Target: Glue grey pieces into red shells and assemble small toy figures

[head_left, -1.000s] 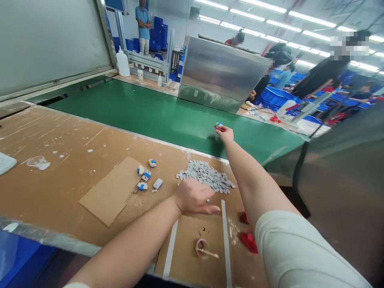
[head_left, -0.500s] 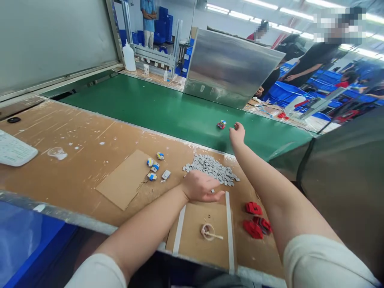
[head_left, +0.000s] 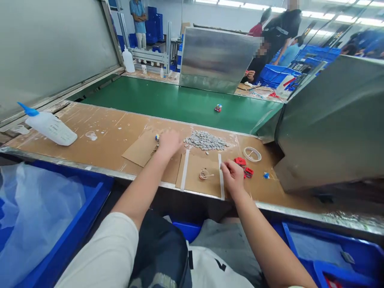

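My left hand (head_left: 170,143) is over the small blue, yellow and grey pieces (head_left: 157,137) at the cardboard sheet (head_left: 140,149); its fingers point away and what they touch is hidden. My right hand (head_left: 233,175) is curled beside the red pieces (head_left: 240,161), near a white tape strip; I cannot make out anything in it. Between the hands, a small round cup (head_left: 204,174) with a stick lies on taped cardboard. Behind it spreads a pile of grey flat pieces (head_left: 205,141). A small red and blue assembled piece (head_left: 218,108) sits on the green belt (head_left: 144,95).
A squeeze bottle (head_left: 51,127) lies at the left of the table. A tape roll (head_left: 252,154) and a small blue piece (head_left: 266,175) are at the right. Blue bins (head_left: 99,200) flank me below the table edge. A metal panel (head_left: 214,60) and people stand beyond the belt.
My right hand has come back from the belt to the red pieces. My left hand has moved left from the grey pile to the small coloured pieces. The view has shifted, showing more below the table.
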`<state>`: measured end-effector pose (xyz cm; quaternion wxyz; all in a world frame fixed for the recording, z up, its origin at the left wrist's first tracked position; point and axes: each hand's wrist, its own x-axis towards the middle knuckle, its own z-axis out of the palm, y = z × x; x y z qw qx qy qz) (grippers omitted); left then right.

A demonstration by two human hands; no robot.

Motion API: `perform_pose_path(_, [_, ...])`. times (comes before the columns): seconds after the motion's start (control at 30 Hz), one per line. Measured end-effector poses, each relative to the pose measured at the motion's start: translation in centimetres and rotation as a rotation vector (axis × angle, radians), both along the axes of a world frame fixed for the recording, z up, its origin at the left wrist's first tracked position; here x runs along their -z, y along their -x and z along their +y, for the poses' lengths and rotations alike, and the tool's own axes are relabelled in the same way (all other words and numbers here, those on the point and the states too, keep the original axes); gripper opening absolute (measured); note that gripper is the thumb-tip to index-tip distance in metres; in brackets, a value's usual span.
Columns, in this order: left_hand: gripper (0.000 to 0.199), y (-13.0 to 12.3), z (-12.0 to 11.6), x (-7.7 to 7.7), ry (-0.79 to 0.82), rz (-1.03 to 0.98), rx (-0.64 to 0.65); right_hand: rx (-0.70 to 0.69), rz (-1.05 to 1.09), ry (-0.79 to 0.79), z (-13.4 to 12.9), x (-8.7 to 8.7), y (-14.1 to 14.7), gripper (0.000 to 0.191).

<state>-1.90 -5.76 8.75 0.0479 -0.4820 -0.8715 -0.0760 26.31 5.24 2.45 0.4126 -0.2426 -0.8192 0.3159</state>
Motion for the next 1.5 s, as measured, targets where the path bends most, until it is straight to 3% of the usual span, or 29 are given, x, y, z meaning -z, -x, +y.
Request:
perform_pose_path(0.1, [0.030, 0.4, -1.6, 0.3, 0.078, 0.041, 0.047, -0.053, -0.154, -0.043, -0.7, 1.3, -0.6, 0.043])
perform_pose_path(0.2, [0.028, -1.5, 0.0, 0.1, -0.060, -0.020, 0.285, -0.102, -0.301, -0.058, -1.2, 1.5, -0.3, 0.047])
perform_pose_path(0.27, [0.029, -3.9, 2.7, -0.3, -0.121, -0.157, 0.543, -0.131, -0.401, -0.089, -1.5, 1.2, 0.1, 0.049])
perform_pose_path(0.37, [0.034, -8.0, 7.8, -1.0, -0.050, -0.274, 0.871, -0.149, -0.509, -0.146, -1.8, 0.7, 0.5, 0.050])
perform_pose_path(0.5, [0.056, -12.7, 14.4, -0.7, 0.180, -0.226, 1.013, -0.173, -0.531, -0.180, -2.0, 0.1, 0.5, 0.049])
perform_pose_path(0.6, [0.054, -15.0, 17.9, 0.4, 0.293, -0.213, 1.069, -0.198, -0.561, -0.204, -1.9, -0.3, 0.5, 0.048])
perform_pose_path(0.7, [0.038, -15.6, 19.5, 1.1, 0.320, -0.204, 1.051, -0.235, -0.602, -0.230, -1.8, -0.6, 0.5, 0.048])
perform_pose_path(0.8, [0.036, -14.1, 18.7, 1.0, 0.143, -0.415, 0.939, -0.258, -0.590, -0.250, -1.6, -0.7, 0.5, 0.047])
perform_pose_path(0.9, [0.046, -11.1, 15.4, 0.3, -0.187, -0.991, 0.632, -0.260, -0.584, -0.233, -1.5, -0.5, 0.5, 0.043])
perform_pose_path(1.0, [0.047, -8.0, 10.4, -0.2, -0.454, -1.512, 0.308, -0.261, -0.563, -0.215, -1.5, -0.2, 0.6, 0.040])
perform_pose_path(1.1, [0.042, -6.4, 5.7, 0.1, -0.617, -1.827, 0.152, -0.262, -0.552, -0.217, -1.6, 0.0, 0.8, 0.039])
perform_pose_path(1.17, [0.035, -6.1, 3.5, 0.8, -0.673, -1.916, 0.085, -0.272, -0.549, -0.220, -1.6, 0.3, 0.8, 0.037])
perform_pose_path(1.27, [0.023, -6.2, 2.2, 2.1, -0.690, -1.956, 0.040, -0.298, -0.499, -0.209, -1.5, 0.5, 0.6, 0.036])
perform_pose_path(1.5, [0.046, -6.5, 2.7, 5.1, -0.656, -1.846, 0.138, -0.338, -0.332, -0.065, -1.0, 0.8, 0.0, 0.037])
